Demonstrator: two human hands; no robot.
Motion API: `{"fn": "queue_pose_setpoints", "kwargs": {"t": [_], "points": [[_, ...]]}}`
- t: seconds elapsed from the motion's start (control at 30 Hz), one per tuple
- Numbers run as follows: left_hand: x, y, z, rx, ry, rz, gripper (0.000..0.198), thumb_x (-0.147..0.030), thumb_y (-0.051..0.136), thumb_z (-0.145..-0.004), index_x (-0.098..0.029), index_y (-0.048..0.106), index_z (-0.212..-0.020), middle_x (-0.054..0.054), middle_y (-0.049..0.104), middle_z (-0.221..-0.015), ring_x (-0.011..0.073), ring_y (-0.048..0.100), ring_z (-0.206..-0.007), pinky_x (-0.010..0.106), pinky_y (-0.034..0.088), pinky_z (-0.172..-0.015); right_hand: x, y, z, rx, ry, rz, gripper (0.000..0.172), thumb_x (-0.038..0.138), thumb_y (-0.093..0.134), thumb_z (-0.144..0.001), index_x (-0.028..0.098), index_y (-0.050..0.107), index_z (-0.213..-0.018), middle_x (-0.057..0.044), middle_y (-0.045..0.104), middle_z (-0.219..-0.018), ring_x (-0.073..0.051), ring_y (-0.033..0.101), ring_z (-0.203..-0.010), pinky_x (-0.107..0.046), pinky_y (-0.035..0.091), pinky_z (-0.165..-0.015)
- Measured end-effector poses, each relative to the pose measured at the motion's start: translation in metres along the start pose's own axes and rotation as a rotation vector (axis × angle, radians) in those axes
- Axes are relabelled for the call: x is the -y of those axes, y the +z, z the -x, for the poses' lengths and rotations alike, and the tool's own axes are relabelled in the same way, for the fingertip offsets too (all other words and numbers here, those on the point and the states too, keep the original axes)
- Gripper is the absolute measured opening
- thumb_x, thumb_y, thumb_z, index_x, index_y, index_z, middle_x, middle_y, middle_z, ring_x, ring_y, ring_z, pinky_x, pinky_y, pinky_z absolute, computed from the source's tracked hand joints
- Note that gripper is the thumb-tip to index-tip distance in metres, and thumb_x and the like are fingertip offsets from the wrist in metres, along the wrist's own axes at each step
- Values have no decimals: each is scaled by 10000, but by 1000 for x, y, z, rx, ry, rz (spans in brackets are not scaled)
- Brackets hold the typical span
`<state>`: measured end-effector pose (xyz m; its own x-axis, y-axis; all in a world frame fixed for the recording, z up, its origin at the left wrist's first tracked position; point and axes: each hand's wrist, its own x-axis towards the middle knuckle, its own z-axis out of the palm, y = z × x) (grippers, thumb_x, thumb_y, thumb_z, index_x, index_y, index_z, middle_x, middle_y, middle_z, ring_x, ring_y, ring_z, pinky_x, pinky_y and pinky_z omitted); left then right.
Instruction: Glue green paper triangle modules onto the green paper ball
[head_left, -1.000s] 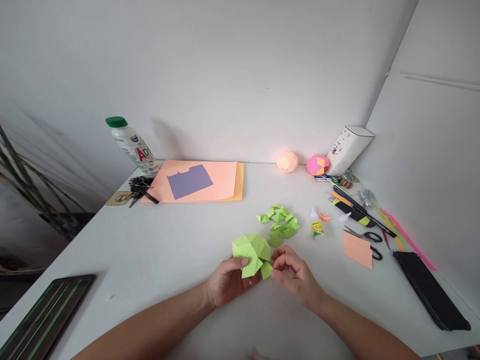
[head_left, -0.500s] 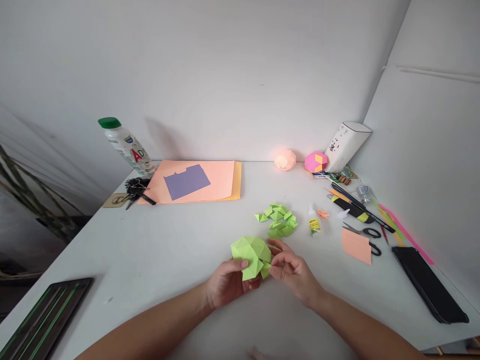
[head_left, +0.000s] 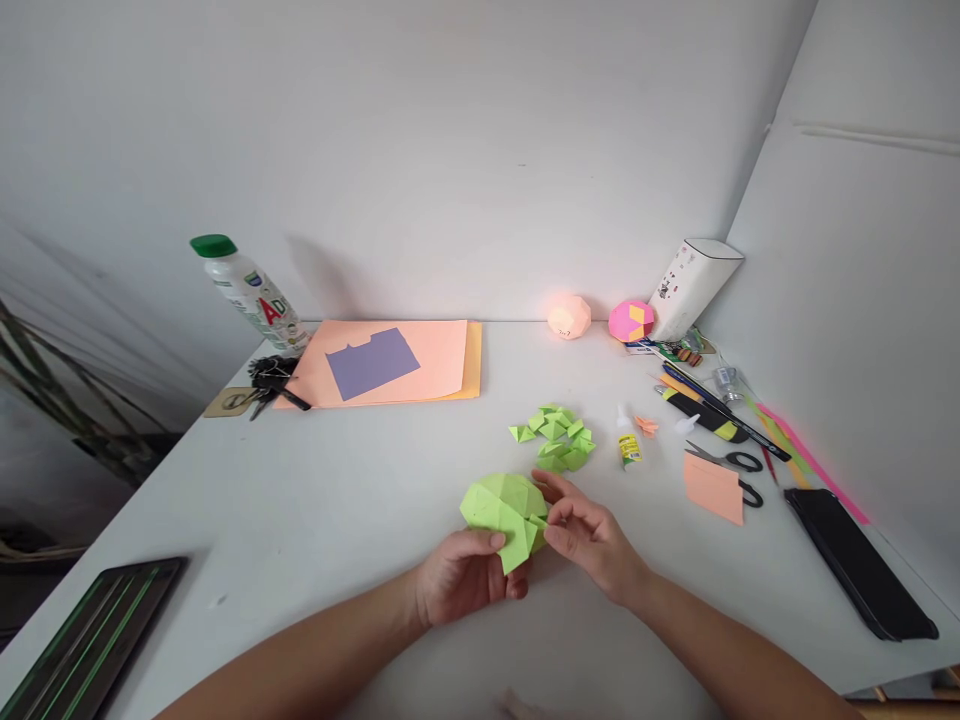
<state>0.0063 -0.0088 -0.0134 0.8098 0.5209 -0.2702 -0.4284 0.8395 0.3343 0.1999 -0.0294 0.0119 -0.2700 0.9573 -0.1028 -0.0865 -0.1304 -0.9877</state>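
A light green folded-paper model, faceted like a partial ball, sits in my left hand. The left thumb presses on its front face, and the fingers curl underneath. My right hand is closed at the model's right side, its thumb and index finger pinching a small green flap there. Part of the model is hidden by those fingers. Just beyond lie several small folded green paper pieces in a loose ring. A small glue bottle with a yellow label is to their right, beside some folded orange paper bits.
Scissors partly overlap an orange paper piece on the right, near pens and a black case. Paper balls, pale and pink, sit by the wall. Left are orange sheets, a bottle and keys.
The green paper model has turned a little in my hands, so its lower flap now points further right and down. My left thumb has shifted slightly right and down.
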Motion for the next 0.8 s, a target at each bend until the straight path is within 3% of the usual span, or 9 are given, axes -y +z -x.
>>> {"fn": "queue_pose_setpoints", "kwargs": {"t": [0.27,0.37,0.47,0.7,0.8], "points": [[2,-3,2,106,-47,-19,364,-160,688,-708,-85,632,-1060,96,674,-878,185,633,-822,318,482,-757,7,-7,3,50,-197,197,72,262,615,-837,216,599,-784,-128,455,-1402,-276,422,-1293,-419,411,-974],[1,2,2,79,5,-38,441,-104,685,-712,-138,596,-1143,110,652,-1076,217,604,-1009,365,428,-913,14,-12,5,38,-209,291,73,263,607,-833,214,588,-783,-144,482,-1380,-294,457,-1263,-416,443,-934],[0,7,1,81,107,-81,500,-197,709,-726,-159,560,-1201,126,615,-1166,261,565,-1097,401,377,-981,24,-18,7,27,-208,335,71,252,592,-837,215,573,-779,-152,514,-1352,-297,454,-1268,-417,443,-938],[-3,-1,2,-21,352,-383,653,-459,666,-763,-348,396,-1347,93,343,-1447,348,348,-1304,521,355,-1002,40,-21,12,142,-187,379,72,214,592,-825,205,566,-759,-155,542,-1333,-305,495,-1238,-417,443,-927],[1,-5,5,46,389,-570,795,-431,753,-680,-362,366,-1371,81,245,-1500,353,285,-1342,500,328,-1039,41,-19,13,181,-151,337,84,223,585,-832,212,563,-751,-140,538,-1342,-309,477,-1256,-447,422,-950]]}}
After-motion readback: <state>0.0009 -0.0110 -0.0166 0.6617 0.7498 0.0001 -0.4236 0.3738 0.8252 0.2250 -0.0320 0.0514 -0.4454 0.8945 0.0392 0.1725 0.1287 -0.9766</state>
